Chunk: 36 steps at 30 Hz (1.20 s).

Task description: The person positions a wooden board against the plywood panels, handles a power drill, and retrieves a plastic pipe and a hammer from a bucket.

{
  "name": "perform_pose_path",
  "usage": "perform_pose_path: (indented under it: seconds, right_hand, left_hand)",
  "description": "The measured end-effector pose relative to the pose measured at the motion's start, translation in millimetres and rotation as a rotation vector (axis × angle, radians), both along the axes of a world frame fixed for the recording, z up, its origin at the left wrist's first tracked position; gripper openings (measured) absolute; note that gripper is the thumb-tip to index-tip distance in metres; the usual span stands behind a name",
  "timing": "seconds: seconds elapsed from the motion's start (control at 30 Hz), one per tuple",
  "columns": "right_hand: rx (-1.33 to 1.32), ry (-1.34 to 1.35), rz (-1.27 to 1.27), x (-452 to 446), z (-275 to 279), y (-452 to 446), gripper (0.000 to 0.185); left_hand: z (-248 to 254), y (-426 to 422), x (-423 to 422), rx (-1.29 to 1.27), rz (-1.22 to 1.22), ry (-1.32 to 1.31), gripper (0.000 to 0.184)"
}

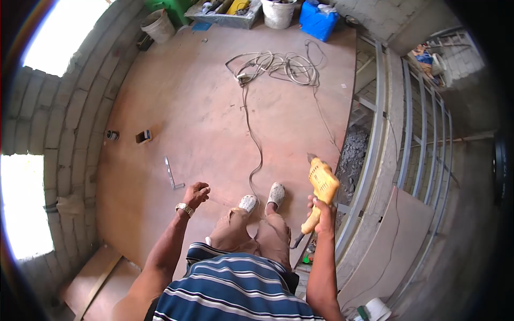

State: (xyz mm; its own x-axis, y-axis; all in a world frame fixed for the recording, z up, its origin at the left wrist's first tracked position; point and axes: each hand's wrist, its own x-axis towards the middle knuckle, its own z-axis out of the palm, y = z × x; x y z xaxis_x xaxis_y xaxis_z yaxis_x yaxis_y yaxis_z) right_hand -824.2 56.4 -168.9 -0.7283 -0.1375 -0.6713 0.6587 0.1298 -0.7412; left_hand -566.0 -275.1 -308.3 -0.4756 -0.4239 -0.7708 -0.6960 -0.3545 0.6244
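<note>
My right hand [321, 214] is wrapped round the handle of a yellow power drill [323, 181], whose dark tip points away from me. From the handle's lower end a dark cord runs down beside my leg. My left hand [197, 195], with a watch on the wrist, hangs over the floor with its fingers curled together; whatever they may hold is too small to make out. Nearest to that hand, an L-shaped metal square [170, 174] lies on the boards. Beyond it are a small open box [143, 137] and a small round container [112, 135].
Coiled extension cord [289, 67] lies ahead, with a cable [248, 117] running toward my feet. Buckets [278, 13], a blue jug [319, 20] and a tool-filled trough [230, 18] line the far edge. At right, the reddish board floor [214, 117] ends at open metal framing [375, 139] above rubble.
</note>
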Motion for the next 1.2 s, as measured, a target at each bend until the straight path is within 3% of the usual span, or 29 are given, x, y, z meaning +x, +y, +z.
perform_pose_path:
  seconds: [0.2, 0.3, 0.37, 0.47, 0.53, 0.6, 0.63, 0.67, 0.77, 0.8, 0.93, 1.0, 1.13, 1.2]
  right_hand:
    - [-0.031, -0.126, 0.149, -97.4, -91.6, -48.6, 0.036]
    - [-0.045, -0.202, 0.1, -125.2, -145.4, -77.2, 0.033]
    - [-0.127, -0.268, 0.059, -136.3, -190.4, -88.9, 0.033]
    - [-0.223, -0.351, 0.018, -147.0, -266.0, -102.0, 0.034]
    - [-0.295, -0.386, -0.028, -150.9, -312.5, -113.5, 0.035]
    - [-0.325, -0.389, -0.033, -148.3, -361.9, -126.3, 0.038]
    - [-0.332, -0.364, -0.028, -148.5, -390.0, -133.9, 0.04]
    - [-0.345, -0.377, -0.055, -150.1, -414.6, -146.6, 0.043]
    - [-0.427, -0.391, -0.177, -144.5, -471.0, -149.0, 0.049]
    - [-0.498, -0.377, -0.187, -142.0, -487.9, -145.7, 0.052]
    - [-0.598, -0.375, -0.243, -127.5, -543.7, -134.4, 0.059]
    - [-0.649, -0.395, -0.268, -124.9, -560.7, -119.0, 0.062]
    - [-0.748, -0.528, -0.359, -123.2, -593.4, -97.5, 0.064]
    - [-0.625, -0.531, -0.37, -118.6, -604.9, -93.8, 0.06]
  left_hand:
    - [-31.2, 23.5, -15.9, 0.019, 0.06, -0.024, 0.032]
    - [-53.8, 23.7, -35.5, 0.157, 0.183, 0.005, 0.046]
    - [-70.9, 16.3, -56.4, 0.013, 0.122, 0.019, 0.051]
    - [-172.2, -1.6, -73.1, 0.059, 0.282, 0.027, 0.048]
    - [-227.3, -24.4, -99.7, -0.005, 0.171, -0.113, 0.037]
    - [-327.1, -44.4, -105.6, -0.087, -0.045, -0.235, 0.033]
    - [-323.9, -55.1, -124.9, 0.013, 0.137, -0.257, 0.03]
    - [-355.3, -64.4, -129.6, 0.035, 0.195, -0.263, 0.03]
    - [-441.9, -66.4, -134.6, -0.089, 0.058, -0.292, 0.041]
    - [-490.9, -58.9, -124.7, -0.19, -0.035, -0.288, 0.044]
    - [-538.6, -60.4, -149.3, -0.14, -0.033, -0.291, 0.04]
    - [-525.9, -61.6, -174.4, -0.18, -0.079, -0.333, 0.039]
    - [-577.5, -55.3, -191.3, -0.208, -0.013, -0.364, 0.035]
    - [-585.5, -55.9, -199.1, -0.243, 0.0, -0.386, 0.033]
